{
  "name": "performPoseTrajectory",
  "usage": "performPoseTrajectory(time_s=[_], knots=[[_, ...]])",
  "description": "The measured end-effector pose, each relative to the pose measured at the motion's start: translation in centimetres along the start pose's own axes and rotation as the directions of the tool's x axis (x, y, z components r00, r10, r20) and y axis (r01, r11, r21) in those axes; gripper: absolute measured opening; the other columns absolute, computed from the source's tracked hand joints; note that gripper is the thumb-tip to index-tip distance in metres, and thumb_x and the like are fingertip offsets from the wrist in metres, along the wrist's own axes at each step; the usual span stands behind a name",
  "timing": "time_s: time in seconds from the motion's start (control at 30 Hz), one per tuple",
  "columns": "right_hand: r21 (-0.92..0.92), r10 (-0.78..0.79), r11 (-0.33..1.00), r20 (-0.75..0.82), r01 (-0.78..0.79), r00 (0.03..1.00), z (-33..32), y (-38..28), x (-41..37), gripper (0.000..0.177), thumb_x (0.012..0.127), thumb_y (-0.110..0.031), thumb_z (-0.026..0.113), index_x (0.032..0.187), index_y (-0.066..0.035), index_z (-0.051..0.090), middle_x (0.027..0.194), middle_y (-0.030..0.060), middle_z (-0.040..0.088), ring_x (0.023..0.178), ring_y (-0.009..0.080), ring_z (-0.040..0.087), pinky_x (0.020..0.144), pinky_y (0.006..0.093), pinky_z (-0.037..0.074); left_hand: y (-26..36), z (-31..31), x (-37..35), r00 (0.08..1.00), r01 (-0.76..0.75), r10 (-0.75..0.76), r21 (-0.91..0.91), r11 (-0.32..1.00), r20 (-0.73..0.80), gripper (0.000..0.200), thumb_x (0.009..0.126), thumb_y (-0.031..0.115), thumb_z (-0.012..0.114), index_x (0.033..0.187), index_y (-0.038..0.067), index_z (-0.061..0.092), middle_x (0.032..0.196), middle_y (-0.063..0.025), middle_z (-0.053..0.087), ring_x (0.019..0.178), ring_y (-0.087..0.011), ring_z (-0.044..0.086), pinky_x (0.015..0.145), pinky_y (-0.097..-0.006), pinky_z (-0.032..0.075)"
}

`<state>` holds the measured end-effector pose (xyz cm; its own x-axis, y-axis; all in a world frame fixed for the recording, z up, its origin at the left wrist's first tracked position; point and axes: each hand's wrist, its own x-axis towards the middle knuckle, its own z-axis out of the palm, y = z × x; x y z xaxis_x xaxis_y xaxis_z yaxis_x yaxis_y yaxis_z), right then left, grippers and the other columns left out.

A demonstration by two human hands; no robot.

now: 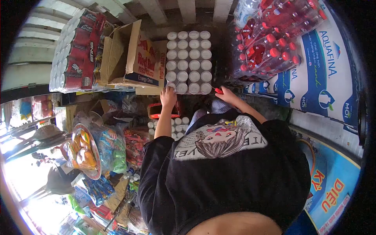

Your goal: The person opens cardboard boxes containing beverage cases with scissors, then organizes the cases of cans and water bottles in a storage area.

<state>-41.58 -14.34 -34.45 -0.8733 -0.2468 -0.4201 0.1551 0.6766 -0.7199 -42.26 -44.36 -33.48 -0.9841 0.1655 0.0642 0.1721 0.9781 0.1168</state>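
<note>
In front of me stands a pack of cans [188, 60] with pale round tops in several rows, seemingly wrapped in clear film. My left hand [168, 96] is at its near left corner, fingers closed over the edge of the corner can. My right hand [227, 96] is closed around a small red-handled tool [218, 91] just off the near right corner. A thin tip on the tool points left toward the pack. The tip is too small to tell whether it is a blade or a shaft, or whether it touches the film.
An opened Red Bull carton [137, 58] and stacked dark red can packs [80, 55] stand left. Red-capped bottles [270, 51] and Aquafina cartons [325, 70] rise right. More cans [178, 127] sit low near my body. A plate of wrapped yellow fruit [84, 150] is lower left.
</note>
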Motion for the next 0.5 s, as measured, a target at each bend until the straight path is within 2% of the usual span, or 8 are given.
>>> performPoseTrajectory(time_s=[0.1, 0.17, 0.23, 0.3, 0.43, 0.5], knots=[[0.034, -0.001, 0.999, -0.012, 0.002, 1.0, -0.2, -0.1, 0.1, 0.045, 0.067, -0.035, 0.059, 0.088, 0.003, 0.046, 0.081, 0.0215, 0.054, 0.076, 0.0306, 0.054, 0.065, 0.0352, 0.041, 0.0, 0.9, 0.1, 0.999, 0.054, -0.054, -0.059, 0.997, -0.006, 0.019, 0.065, 0.017, 0.054, 0.079, 0.005, 0.05, 0.084, -0.0108, 0.05, 0.083, -0.0285, 0.047, 0.069, -0.0374, 0.041], [-0.044, 0.097, 0.995, 0.05, -0.095, 0.994, -0.4, -0.1, 0.3, 0.048, 0.067, -0.036, 0.059, 0.09, 0.003, 0.046, 0.083, 0.0221, 0.054, 0.079, 0.0309, 0.054, 0.067, 0.0352, 0.041, 0.3, 1.0, 0.2, 0.995, 0.101, -0.101, -0.09, 0.991, -0.003, 0.018, 0.066, 0.017, 0.053, 0.077, 0.004, 0.05, 0.083, -0.0124, 0.051, 0.081, -0.0296, 0.048, 0.069, -0.038, 0.041], [-0.049, 0.072, 0.996, 0.035, -0.071, 0.997, -0.3, -0.2, 0.5, 0.048, 0.067, -0.037, 0.059, 0.091, 0.003, 0.046, 0.084, 0.0223, 0.054, 0.08, 0.031, 0.053, 0.068, 0.0352, 0.041, 0.3, 0.8, 0.5, 0.989, 0.145, -0.146, -0.118, 0.982, -0.001, 0.017, 0.067, 0.017, 0.051, 0.075, 0.003, 0.05, 0.081, -0.014, 0.051, 0.079, -0.0307, 0.048, 0.068, -0.0386, 0.041], [-0.051, 0.051, 0.997, 0.019, -0.05, 0.999, -0.2, 0.0, 0.5, 0.049, 0.067, -0.037, 0.059, 0.091, 0.003, 0.046, 0.084, 0.0225, 0.053, 0.081, 0.0312, 0.053, 0.069, 0.0353, 0.041, 0.2, 0.8, 0.8, 0.974, 0.221, -0.225, -0.225, 0.949, 0.01, 0.016, 0.068, 0.017, 0.049, 0.074, 0.002, 0.049, 0.08, -0.0152, 0.051, 0.078, -0.0315, 0.049, 0.068, -0.0392, 0.041], [-0.056, 0.017, 0.998, -0.005, -0.017, 1.0, 0.2, 1.3, 1.3, 0.049, 0.066, -0.037, 0.059, 0.092, 0.004, 0.047, 0.085, 0.0209, 0.054, 0.08, 0.0298, 0.053, 0.069, 0.0343, 0.041, -0.1, 1.4, 1.0, 0.968, 0.241, -0.25, -0.247, 0.939, -0.004, 0.017, 0.068, 0.016, 0.048, 0.075, 0.001, 0.05, 0.08, -0.0157, 0.051, 0.078, -0.0318, 0.048, 0.068, -0.0395, 0.041], [-0.058, 0.019, 0.998, 0.004, -0.019, 1.0, 0.1, 1.2, 1.3, 0.049, 0.066, -0.037, 0.059, 0.091, 0.003, 0.047, 0.085, 0.0203, 0.054, 0.08, 0.0294, 0.053, 0.068, 0.0342, 0.041, -0.1, 1.0, 1.2, 0.976, 0.22, -0.216, -0.21, 0.953, 0.041, 0.018, 0.067, 0.017, 0.048, 0.076, 0.001, 0.051, 0.081, -0.0153, 0.051, 0.078, -0.0317, 0.048, 0.069, -0.0393, 0.041]])
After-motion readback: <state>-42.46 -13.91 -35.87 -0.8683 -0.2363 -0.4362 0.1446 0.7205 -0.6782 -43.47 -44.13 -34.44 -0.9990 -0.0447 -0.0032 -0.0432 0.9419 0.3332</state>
